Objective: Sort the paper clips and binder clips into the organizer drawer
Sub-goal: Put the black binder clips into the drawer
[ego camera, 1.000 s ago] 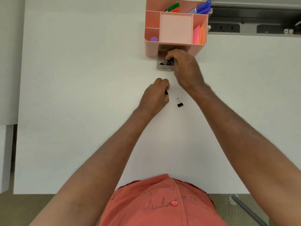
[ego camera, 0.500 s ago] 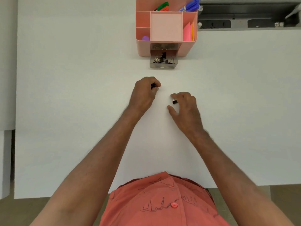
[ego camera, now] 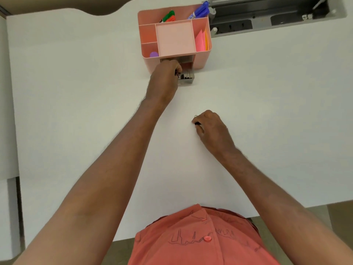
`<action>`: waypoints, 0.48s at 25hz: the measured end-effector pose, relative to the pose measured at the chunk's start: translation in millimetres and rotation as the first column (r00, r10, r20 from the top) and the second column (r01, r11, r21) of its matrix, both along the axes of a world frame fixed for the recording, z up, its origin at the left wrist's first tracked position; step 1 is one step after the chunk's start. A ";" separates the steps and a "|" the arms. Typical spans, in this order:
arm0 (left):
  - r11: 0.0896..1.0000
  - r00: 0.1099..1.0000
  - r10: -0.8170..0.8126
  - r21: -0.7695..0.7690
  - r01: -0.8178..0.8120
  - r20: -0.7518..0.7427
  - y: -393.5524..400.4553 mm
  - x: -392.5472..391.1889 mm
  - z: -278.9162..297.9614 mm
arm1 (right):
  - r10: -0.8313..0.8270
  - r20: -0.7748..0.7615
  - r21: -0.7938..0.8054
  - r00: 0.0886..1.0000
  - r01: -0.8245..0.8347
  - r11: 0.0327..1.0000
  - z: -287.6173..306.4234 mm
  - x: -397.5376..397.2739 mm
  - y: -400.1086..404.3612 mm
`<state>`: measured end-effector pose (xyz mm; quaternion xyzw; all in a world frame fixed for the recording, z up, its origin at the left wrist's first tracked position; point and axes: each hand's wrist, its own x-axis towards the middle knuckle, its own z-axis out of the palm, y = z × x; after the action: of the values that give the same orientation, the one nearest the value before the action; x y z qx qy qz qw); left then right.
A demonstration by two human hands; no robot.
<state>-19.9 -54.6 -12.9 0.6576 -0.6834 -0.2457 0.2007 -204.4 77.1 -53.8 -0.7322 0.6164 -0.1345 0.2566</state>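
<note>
Since the earlier frame, left hand (ego camera: 165,79) has carried its binder clip (ego camera: 179,75), light, stiff, pinched, over the drawer (ego camera: 191,79); right hand (ego camera: 211,127) pinches another clip (ego camera: 196,123).

A broad white counter (ego camera: 76,92) is filling nearly the whole view, lying evenly lit under soft light. Along its far right edge a grey recessed cable tray (ego camera: 267,18) with dark power sockets (ego camera: 234,25) is showing. Brownish floor (ego camera: 338,217) is peeking out past the near edge, and a white panel (ego camera: 7,207) is standing at the left.
</note>
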 end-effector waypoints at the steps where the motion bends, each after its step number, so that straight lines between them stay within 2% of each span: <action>1: 1.000 1.000 0.006 -0.002 -0.006 0.002 -0.5 -1.2 -2.7 | -0.002 -0.003 -0.007 1.000 0.002 1.000 -0.2 -0.1 -0.3; 8: 0.998 0.999 0.033 -0.048 -0.033 -0.001 6.7 -4.8 -8.0 | 0.020 -0.024 0.004 1.000 -0.020 1.000 1.0 -0.9 -3.3; 12: 0.992 0.996 0.047 -0.111 -0.056 -0.076 16.9 1.2 -3.4 | -0.029 0.115 0.126 0.993 0.015 0.992 10.6 -1.8 -14.3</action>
<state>-18.8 -37.8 -16.3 0.6530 -0.6712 -0.2252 0.2690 -206.3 62.8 -43.2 -0.6986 0.6156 -0.1411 0.3363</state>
